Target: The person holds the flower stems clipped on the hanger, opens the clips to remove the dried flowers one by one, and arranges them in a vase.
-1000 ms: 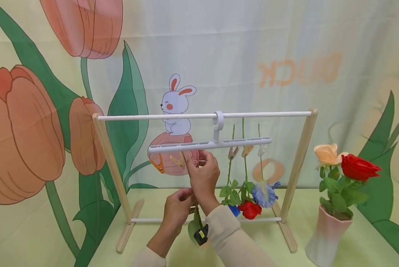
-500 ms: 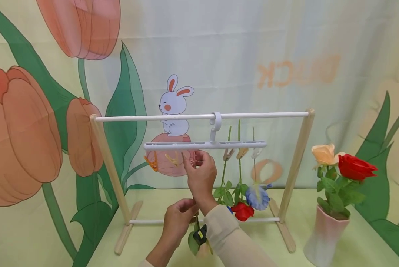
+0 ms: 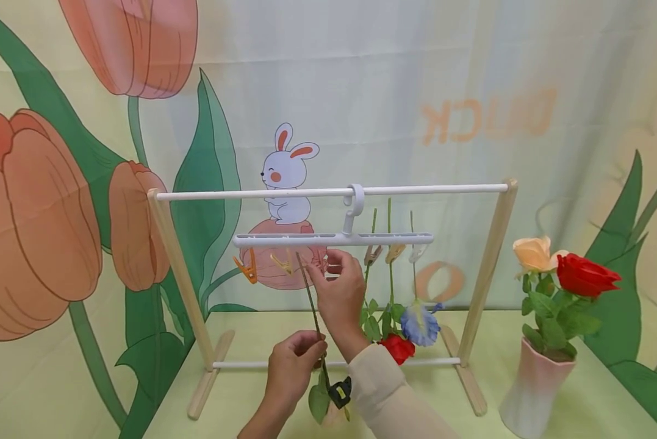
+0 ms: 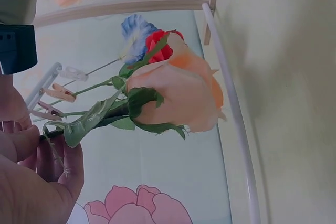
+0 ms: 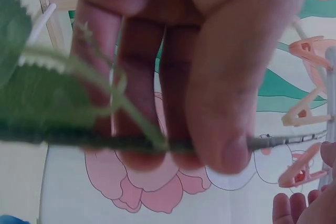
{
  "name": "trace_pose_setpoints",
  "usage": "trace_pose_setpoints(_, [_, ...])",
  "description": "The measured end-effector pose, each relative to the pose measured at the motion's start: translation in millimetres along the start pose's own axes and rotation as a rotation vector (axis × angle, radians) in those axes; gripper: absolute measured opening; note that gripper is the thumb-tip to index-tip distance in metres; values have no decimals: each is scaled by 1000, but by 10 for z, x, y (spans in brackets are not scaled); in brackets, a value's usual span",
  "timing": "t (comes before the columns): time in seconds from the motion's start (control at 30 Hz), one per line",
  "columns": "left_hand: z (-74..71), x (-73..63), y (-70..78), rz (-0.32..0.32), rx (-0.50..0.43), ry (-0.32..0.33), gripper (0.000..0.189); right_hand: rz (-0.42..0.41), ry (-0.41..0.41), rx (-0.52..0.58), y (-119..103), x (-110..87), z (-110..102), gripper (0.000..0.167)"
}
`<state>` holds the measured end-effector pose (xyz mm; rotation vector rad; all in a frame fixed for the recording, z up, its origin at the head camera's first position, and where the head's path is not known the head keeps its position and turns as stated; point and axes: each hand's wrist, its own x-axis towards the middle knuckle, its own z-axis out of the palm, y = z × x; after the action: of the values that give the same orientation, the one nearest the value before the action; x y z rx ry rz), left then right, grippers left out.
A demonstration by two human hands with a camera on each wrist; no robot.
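My left hand (image 3: 295, 372) pinches the thin stem of a peach rose (image 4: 173, 95) between thumb and fingers. The rose hangs head down; its bloom is mostly hidden in the head view, with a leaf (image 3: 318, 402) showing. Its stem (image 3: 308, 296) slants up and left, its tip just below the white hanger (image 3: 284, 240). Higher up, my right hand (image 3: 339, 292) pinches a pink clothespin (image 5: 302, 174), its legs spread apart. The stem tip is beside the thumb. Left of it hang a yellow clothespin (image 3: 281, 262) and an orange clothespin (image 3: 246, 266).
The hanger hooks on a wooden rack's white rod (image 3: 251, 194). On its right half, clothespins hold a red rose (image 3: 398, 349), a blue flower (image 3: 420, 323) and another stem. A pink-white vase (image 3: 537, 390) with roses stands right. A printed curtain (image 3: 471, 73) hangs behind.
The rose stem now shows above my left hand, leaning left, clear of my right hand. The hanger has swung slightly left with its hung flowers. My right hand stays at the pink clothespin.
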<state>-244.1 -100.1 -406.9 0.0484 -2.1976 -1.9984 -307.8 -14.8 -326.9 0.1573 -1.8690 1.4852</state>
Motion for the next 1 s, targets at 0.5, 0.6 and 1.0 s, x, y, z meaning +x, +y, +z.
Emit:
trace_pose_setpoints(0.5, [-117, 18, 145, 358, 440, 141, 7, -370, 13, -166, 133, 4, -485, 23])
trace_pose_setpoints(0.6, [-143, 9, 189, 449, 512, 154, 9, -525, -22, -240, 164, 1, -576, 22])
trace_pose_setpoints(1.0, [-195, 1, 442, 691, 904, 261, 13, -1039, -189, -579, 332, -52, -756, 4])
